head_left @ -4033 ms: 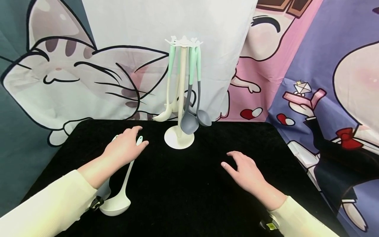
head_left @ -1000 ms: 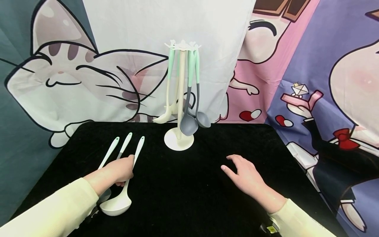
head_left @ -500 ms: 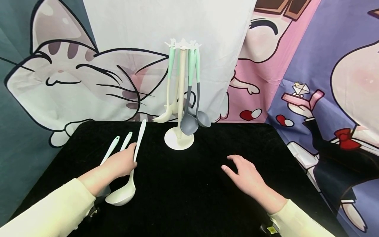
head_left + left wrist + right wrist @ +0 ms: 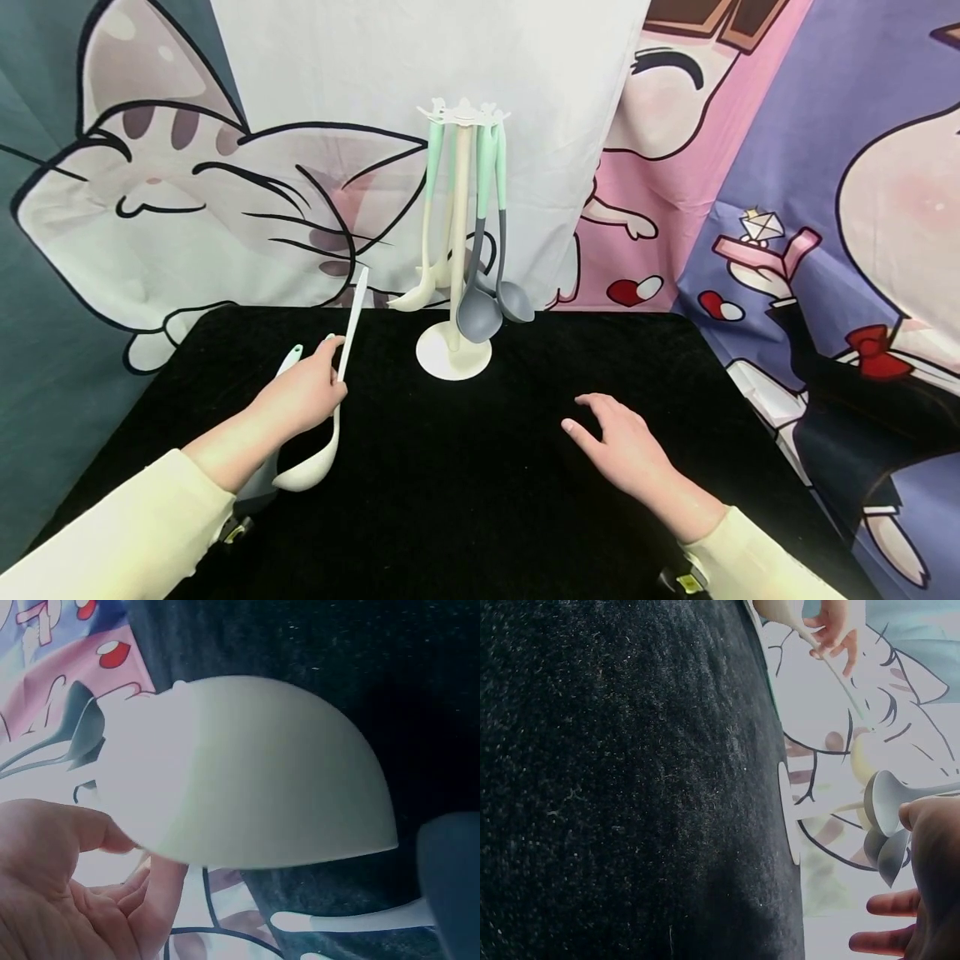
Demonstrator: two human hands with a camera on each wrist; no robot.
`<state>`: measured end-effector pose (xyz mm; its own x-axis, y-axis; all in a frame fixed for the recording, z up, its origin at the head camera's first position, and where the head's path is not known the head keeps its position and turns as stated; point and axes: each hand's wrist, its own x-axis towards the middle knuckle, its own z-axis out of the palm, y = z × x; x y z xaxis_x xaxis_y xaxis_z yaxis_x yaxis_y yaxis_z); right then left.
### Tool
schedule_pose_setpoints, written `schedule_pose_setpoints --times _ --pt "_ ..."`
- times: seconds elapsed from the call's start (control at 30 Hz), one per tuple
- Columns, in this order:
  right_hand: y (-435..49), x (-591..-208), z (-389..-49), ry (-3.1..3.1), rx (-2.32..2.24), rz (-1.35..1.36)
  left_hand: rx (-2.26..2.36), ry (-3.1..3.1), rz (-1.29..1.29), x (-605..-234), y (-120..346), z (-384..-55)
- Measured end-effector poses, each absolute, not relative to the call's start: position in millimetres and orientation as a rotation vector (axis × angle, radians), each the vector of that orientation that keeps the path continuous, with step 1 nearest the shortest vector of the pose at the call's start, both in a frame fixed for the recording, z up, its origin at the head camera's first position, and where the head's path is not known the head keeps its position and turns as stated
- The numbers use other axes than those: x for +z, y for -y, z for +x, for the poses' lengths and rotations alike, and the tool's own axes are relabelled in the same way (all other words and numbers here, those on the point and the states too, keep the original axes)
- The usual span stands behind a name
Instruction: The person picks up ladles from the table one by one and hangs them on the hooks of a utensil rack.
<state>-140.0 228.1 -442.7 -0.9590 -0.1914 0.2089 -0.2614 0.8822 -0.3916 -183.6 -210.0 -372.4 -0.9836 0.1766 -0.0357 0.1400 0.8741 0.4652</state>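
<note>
A cream ladle (image 4: 307, 475) with a pale handle hangs tilted above the black table at left, its handle end pointing up and away. My left hand (image 4: 300, 398) pinches its handle between thumb and fingers. In the left wrist view the ladle's bowl (image 4: 285, 772) fills the middle and covers part of the fingers. Under the left forearm lie two more utensils, mostly hidden: a pale handle (image 4: 291, 358) and a grey head (image 4: 258, 487) show. My right hand (image 4: 622, 437) hovers over the table's right side, fingers relaxed and holding nothing.
A cream utensil stand (image 4: 453, 360) rises at the back middle. From its hooks hang a grey ladle (image 4: 480, 317), a smaller grey ladle (image 4: 516, 300), a cream ladle (image 4: 417, 292) and another cream utensil partly hidden behind the pole. A cartoon-printed cloth (image 4: 547, 67) closes off the back.
The left hand, open over the utensils at first, has gripped the cream ladle's handle and raised it off the table, moving it slightly away from me. The right hand has barely moved.
</note>
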Motion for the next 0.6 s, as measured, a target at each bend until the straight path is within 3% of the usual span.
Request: schedule_pose_setpoints --times 0.6 --pt "-227 -440 -138 2.896 0.645 0.348 0.736 -3.110 0.210 -341 211 -201"
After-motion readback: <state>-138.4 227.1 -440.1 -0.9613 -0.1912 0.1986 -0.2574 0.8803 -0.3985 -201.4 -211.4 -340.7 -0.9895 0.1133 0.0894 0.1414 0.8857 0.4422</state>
